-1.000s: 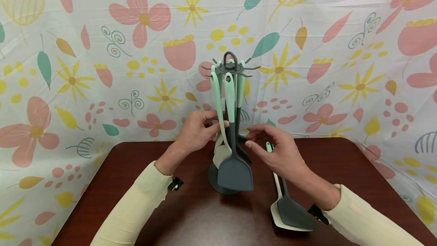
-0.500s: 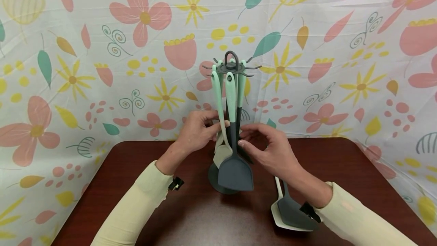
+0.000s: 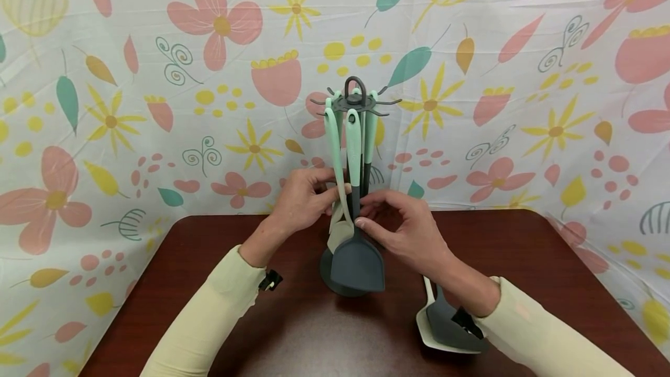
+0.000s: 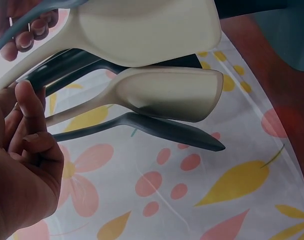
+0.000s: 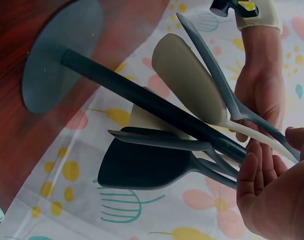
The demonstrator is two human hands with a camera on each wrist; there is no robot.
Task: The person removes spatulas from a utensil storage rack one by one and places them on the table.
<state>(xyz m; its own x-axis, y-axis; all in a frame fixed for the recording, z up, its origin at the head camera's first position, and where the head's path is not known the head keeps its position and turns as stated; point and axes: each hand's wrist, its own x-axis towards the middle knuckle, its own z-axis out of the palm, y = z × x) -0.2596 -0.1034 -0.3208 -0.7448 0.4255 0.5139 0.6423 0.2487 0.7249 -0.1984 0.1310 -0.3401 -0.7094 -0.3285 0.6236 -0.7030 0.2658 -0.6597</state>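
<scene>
A dark utensil stand (image 3: 349,101) with a hooked top holds several hanging utensils with mint handles. At its front hang a dark turner (image 3: 358,266) and, left of it, a beige turner (image 3: 341,236). My left hand (image 3: 299,199) reaches in from the left, its thumb and curled fingers around the beige turner's shaft. From the other side, my right hand (image 3: 405,228) has its thumb against the dark turner's neck; its half-bent fingers lie behind, near the stand's pole (image 5: 152,105). Another dark turner (image 5: 146,165) hangs close to those fingers in the right wrist view.
A pale turner (image 3: 434,339) and a dark turner (image 3: 454,327) lie overlapped on the reddish-brown table (image 3: 293,330), below my right forearm. The stand's round base (image 3: 328,275) sits toward the back. A floral cloth (image 3: 157,103) hangs behind the table.
My right hand has moved left, from beside the stand to the dark turner's neck. That turner's blade has shifted slightly left. My left hand has stayed in place.
</scene>
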